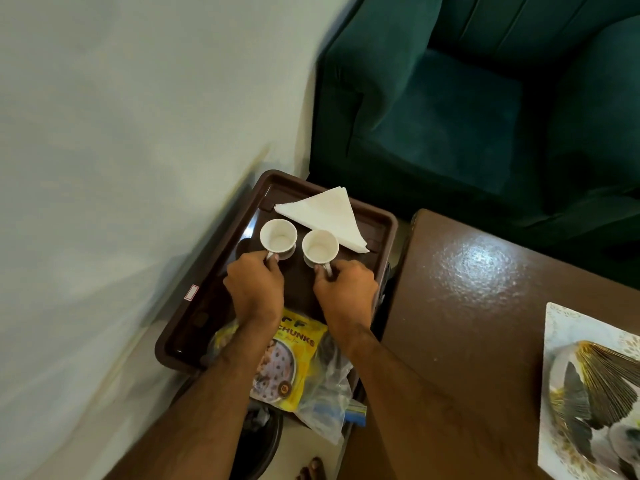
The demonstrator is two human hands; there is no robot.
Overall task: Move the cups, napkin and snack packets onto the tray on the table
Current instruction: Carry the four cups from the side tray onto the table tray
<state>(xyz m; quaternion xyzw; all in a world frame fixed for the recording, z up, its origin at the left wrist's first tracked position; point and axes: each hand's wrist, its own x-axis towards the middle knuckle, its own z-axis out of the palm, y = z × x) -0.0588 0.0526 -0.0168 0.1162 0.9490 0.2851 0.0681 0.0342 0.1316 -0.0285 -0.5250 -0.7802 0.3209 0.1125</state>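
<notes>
We see both cups upright on the brown tray (382, 220): left hand (254, 287) pinches left cup (278, 237) handle, right hand (346, 292) pinches right cup (320, 249) handle; folded napkin (329, 216) behind them, yellow snack packet (294, 362) at tray's near end

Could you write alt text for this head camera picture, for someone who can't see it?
Seen from above, a person's left hand and right hand each grip a white cup's handle on a brown tray holding a folded napkin and yellow snack packet.
</notes>
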